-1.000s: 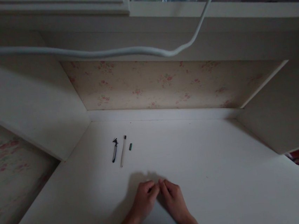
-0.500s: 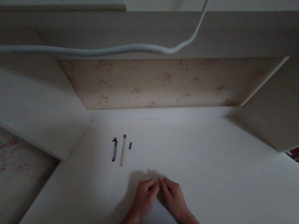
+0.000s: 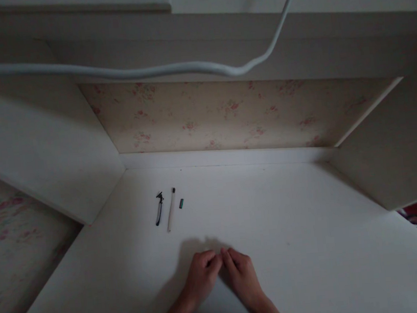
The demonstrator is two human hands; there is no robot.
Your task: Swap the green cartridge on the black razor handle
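Shifted head view only, slightly, leaving bare left hand (image 3: 203, 276) and bare right hand (image 3: 241, 274) curled close together, can't tell if holding anything, slim off-white black-headed toothbrush (image 3: 171, 210) untouched, farther left.

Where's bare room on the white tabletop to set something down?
Biggest: right of the right hand, out to the right panel and back strip, bar a speck. Smaller: between razor and left panel. Crowded: razor, toothbrush and green piece side by side.

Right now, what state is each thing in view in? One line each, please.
Left hand: curled shut; contents, if any, hidden
Right hand: likewise
Razor: lying down
Toothbrush: lying down
Small green item: lying down
Cable: slack, bending upward at right
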